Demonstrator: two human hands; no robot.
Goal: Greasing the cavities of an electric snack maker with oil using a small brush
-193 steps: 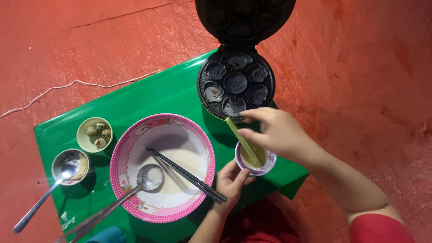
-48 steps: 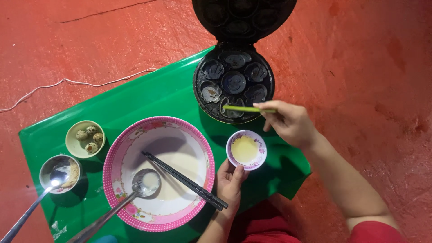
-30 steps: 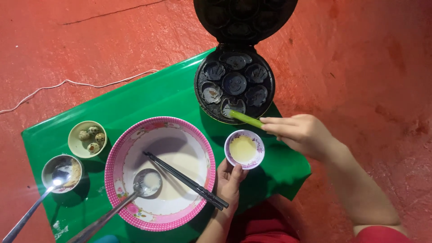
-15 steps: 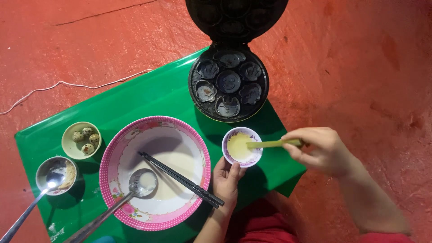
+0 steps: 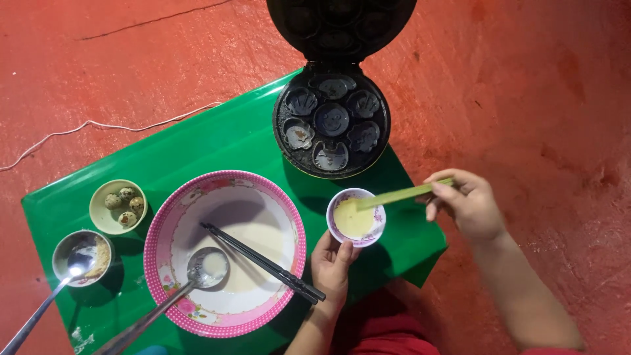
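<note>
Pale green strip [image 5: 402, 194] lying nearly level, long axis running left-down to right-up, lower tip dipped into small cup [image 5: 355, 217] of yellowish batter, upper end pinched by right hand [image 5: 465, 205]; left hand [image 5: 333, 261] wrapped on the cup's near side, thumb against its rim; cup standing near the green table [image 5: 217, 141]'s right edge, between pink bowl [image 5: 225, 253] and open moulded cooker [image 5: 332, 121]; bare red floor [image 5: 545, 98] to the right; strip flat, thin, straight; hands apart.
</note>
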